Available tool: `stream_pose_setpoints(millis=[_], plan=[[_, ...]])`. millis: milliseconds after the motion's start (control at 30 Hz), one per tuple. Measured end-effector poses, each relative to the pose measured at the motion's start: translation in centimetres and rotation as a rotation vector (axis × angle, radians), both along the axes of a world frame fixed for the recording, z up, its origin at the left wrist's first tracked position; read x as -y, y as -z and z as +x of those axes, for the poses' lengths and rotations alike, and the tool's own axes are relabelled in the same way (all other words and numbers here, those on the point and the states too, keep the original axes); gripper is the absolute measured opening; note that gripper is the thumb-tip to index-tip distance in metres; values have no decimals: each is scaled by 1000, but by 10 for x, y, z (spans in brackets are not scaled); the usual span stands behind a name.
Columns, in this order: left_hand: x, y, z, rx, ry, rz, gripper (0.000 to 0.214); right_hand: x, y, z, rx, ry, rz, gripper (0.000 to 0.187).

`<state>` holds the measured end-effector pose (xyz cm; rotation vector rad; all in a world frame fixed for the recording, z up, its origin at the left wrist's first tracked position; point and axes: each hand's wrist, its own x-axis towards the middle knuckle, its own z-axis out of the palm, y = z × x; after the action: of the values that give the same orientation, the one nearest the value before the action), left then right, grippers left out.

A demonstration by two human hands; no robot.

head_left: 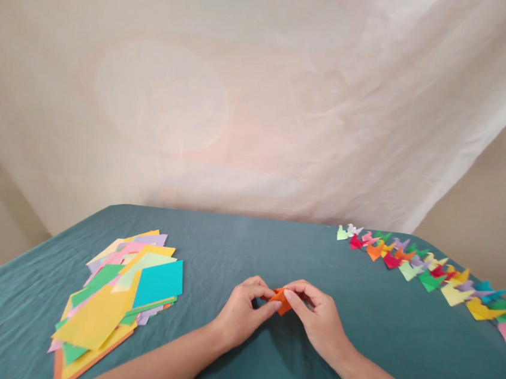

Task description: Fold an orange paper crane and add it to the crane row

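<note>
A small folded piece of orange paper (280,300) sits just above the teal tablecloth (238,248), pinched from both sides. My left hand (242,312) curls its fingers round the paper's left end, thumb against it. My right hand (314,316) grips the right end with its fingers pressed on top. Most of the orange paper is hidden between the fingertips.
A loose pile of coloured paper squares (118,290) lies at the left, with a turquoise sheet (159,281) on top. A row of several folded paper figures (429,271) runs along the right edge. A pale cloth backdrop (245,92) hangs behind the table.
</note>
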<state>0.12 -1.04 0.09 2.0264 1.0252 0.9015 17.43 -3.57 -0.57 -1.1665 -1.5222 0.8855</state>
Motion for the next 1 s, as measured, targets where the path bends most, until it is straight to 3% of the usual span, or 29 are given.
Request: stream_pose_setpoints(millis=[233,367,467,700,1000], plan=[[-1,4,1,-46,-4,17,17,-2,6,0,-44,7,-41,24],[-1,7,0,-27,-116,53,10,-4,5,1,-62,10,-70,23],[-1,7,1,47,-178,36,17,-5,6,2,-58,-1,-92,23],[0,7,3,123,-35,-124,19,-6,9,1,-62,-19,-110,19],[-1,10,2,51,-7,-71,13,-10,13,1,-17,-69,-120,15]])
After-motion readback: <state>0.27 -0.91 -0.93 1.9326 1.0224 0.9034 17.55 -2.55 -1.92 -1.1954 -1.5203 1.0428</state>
